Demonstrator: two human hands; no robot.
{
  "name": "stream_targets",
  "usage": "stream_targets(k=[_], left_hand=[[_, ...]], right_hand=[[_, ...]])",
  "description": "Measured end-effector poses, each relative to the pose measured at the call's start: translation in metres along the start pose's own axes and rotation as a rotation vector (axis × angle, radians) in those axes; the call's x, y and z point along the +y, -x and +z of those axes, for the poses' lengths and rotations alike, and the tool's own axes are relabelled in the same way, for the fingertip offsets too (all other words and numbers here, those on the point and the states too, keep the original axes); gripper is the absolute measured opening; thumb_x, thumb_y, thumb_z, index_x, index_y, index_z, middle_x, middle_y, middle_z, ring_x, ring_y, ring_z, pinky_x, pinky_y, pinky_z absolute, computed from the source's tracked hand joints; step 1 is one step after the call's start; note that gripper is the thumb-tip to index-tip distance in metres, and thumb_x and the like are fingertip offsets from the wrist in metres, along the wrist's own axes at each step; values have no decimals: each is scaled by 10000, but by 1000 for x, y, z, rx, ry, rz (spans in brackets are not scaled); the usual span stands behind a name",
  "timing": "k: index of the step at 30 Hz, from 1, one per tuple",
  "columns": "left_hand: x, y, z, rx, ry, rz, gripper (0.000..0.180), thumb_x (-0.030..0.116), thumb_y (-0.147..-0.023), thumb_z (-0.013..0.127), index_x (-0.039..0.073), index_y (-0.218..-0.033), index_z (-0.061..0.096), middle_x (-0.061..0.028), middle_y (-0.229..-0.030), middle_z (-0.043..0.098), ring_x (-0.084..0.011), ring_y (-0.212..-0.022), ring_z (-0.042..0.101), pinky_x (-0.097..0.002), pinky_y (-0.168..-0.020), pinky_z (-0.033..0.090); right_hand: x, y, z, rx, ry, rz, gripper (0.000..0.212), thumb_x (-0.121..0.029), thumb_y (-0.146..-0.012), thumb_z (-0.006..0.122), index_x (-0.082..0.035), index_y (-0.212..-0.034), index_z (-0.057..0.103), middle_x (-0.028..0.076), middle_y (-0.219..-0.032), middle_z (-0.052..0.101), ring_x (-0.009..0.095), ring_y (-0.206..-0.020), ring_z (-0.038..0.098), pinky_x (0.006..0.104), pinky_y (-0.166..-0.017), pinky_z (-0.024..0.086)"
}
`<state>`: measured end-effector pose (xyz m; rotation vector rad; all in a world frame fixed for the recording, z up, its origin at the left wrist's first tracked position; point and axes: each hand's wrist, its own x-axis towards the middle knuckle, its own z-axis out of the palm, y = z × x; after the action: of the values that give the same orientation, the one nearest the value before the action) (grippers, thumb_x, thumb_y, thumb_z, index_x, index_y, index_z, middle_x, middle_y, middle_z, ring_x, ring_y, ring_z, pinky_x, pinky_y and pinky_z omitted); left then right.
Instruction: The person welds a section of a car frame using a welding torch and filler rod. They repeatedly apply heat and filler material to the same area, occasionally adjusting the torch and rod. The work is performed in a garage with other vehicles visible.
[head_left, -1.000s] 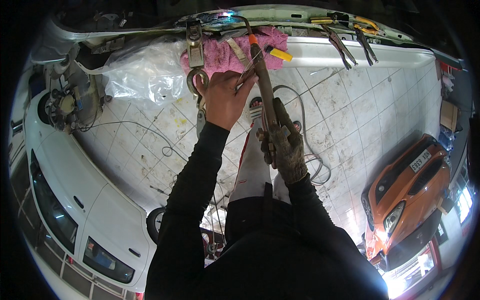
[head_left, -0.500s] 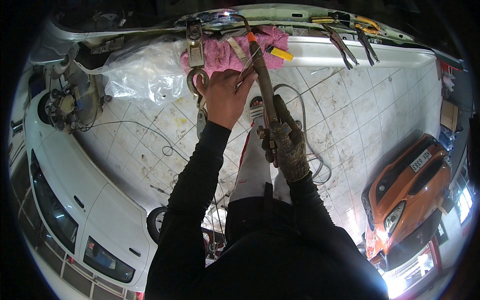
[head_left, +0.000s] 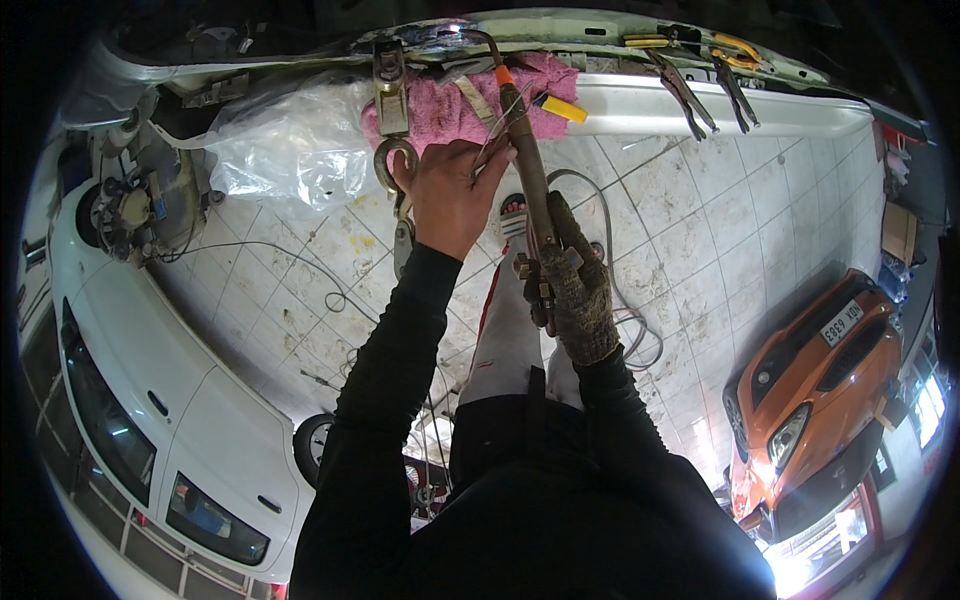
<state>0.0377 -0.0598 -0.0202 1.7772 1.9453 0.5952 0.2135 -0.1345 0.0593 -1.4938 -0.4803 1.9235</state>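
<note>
From where I stand, the glow [head_left: 456,28] at the torch's tip has changed most: a second ago it flared wide and blue-green, and now it is a small whitish point against the car's metal edge [head_left: 560,30]. The torch [head_left: 530,175] slants up from the gloved right hand [head_left: 582,290], its fingers wrapped around the handle, the neck reaching over the pink towel [head_left: 435,117]. The bare left hand [head_left: 452,195] pinches a thin wire [head_left: 499,130], much as before. The clamp [head_left: 391,95] and the locking pliers [head_left: 682,95] have stayed put.
</note>
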Motion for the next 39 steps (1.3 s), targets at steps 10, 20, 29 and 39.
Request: stream_targets(k=[10, 20, 29, 39], left_hand=[[2, -1, -2, -26, -14, -16, 369, 512, -968, 693, 163, -963, 811, -48, -942, 732, -273, -1008, 667, -740, -1073, 250], [2, -1, -2, -73, -46, -56, 294, 461, -972, 713, 253, -1138, 837, 22, -1012, 780, -217, -1095, 643, -625, -1159, 204], [-2, 0, -2, -87, -55, -42, 290, 461, -983, 701, 261, -1146, 833, 63, -1055, 791, -193, -1098, 633, -618, -1163, 182], [2, -2, -5, -102, -24, -51, 293, 456, -990, 694, 254, -1153, 831, 54, -1061, 795, -196, -1105, 636, -592, -1157, 172]], right_hand=[[0, 0, 3, 10, -1, -17, 699, -387, -1056, 633, -168, -1657, 351, 41, -895, 720, 45, -588, 560, 220, -467, 461], [1, 0, 2, 14, -8, -3, 697, -389, -1054, 633, -170, -1655, 356, 44, -889, 725, 43, -573, 558, 222, -452, 448], [4, -2, 1, 14, -23, 7, 701, -379, -1054, 634, -186, -1661, 342, 40, -892, 726, 48, -582, 565, 220, -465, 446], [2, -1, 1, 9, 10, 7, 710, -375, -1057, 635, -166, -1664, 332, 49, -897, 727, 48, -586, 563, 221, -466, 445]])
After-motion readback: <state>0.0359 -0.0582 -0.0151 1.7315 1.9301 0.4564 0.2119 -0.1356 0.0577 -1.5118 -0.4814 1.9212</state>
